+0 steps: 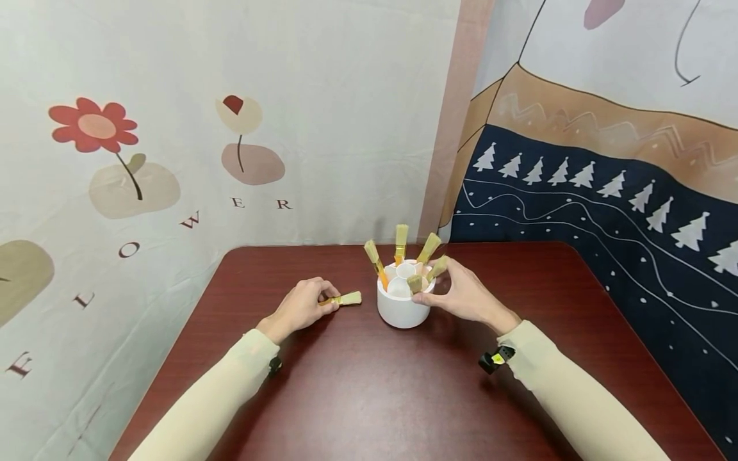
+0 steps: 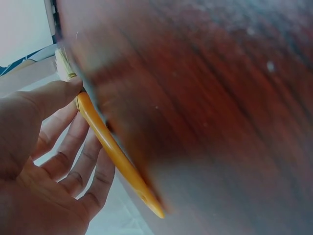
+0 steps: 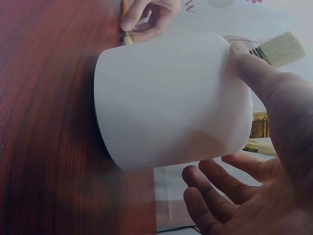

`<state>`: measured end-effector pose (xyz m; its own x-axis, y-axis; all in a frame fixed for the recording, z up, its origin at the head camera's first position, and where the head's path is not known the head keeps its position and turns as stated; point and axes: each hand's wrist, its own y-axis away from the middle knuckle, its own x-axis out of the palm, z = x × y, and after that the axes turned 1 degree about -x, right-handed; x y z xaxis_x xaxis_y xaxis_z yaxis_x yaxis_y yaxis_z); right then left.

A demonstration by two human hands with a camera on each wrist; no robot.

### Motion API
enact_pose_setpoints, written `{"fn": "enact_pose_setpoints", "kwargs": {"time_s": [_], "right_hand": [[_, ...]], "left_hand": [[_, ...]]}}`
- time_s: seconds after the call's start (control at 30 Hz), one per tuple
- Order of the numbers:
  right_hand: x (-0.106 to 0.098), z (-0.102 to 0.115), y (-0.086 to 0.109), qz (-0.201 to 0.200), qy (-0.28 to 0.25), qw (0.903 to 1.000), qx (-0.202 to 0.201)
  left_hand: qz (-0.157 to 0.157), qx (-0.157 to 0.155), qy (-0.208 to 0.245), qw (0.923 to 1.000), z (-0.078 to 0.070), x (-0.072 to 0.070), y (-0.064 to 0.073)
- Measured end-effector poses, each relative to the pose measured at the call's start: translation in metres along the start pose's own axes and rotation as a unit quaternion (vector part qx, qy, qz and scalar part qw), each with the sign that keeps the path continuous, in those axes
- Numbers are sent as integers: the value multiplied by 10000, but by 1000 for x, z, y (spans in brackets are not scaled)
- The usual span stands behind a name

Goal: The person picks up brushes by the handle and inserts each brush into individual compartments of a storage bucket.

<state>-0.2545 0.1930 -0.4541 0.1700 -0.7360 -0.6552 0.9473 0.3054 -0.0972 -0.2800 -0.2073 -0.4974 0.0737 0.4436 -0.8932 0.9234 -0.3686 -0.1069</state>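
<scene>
My left hand pinches a flat paintbrush between thumb and fingers, low over the tabletop. The left wrist view shows its yellow-orange handle sticking out beyond the thumb, with the bristles at the other end. A white round brush holder with a petal-shaped divided top stands upright to the right of this brush. My right hand grips the holder near its rim, thumb on the near side and fingers around the far right side. Several similar paintbrushes stand in its compartments, bristles up; some handles are hidden.
The dark red-brown wooden table carries the holder close to its back edge. Behind it hangs a pale cloth with flower prints and letters. At the right is a dark blue cloth with white trees.
</scene>
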Motion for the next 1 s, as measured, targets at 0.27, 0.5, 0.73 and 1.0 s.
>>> {"fn": "enact_pose_setpoints", "kwargs": {"time_s": [0.27,0.5,0.73,1.0], "right_hand": [[0,3,2,-53,142,9999,-67],[-2,6,2,-84,225,9997,5],[2,-11,-6,-118,73,9994,-303],[2,6,1,-108,270,9996,7]], "left_hand": [[-191,-26,177,9997,-3,-4,3],[-432,-118,344,9984,-7,-8,4],[-731,-182,430,9962,-11,-10,6],[-1089,-205,645,9917,-19,-12,9]]}}
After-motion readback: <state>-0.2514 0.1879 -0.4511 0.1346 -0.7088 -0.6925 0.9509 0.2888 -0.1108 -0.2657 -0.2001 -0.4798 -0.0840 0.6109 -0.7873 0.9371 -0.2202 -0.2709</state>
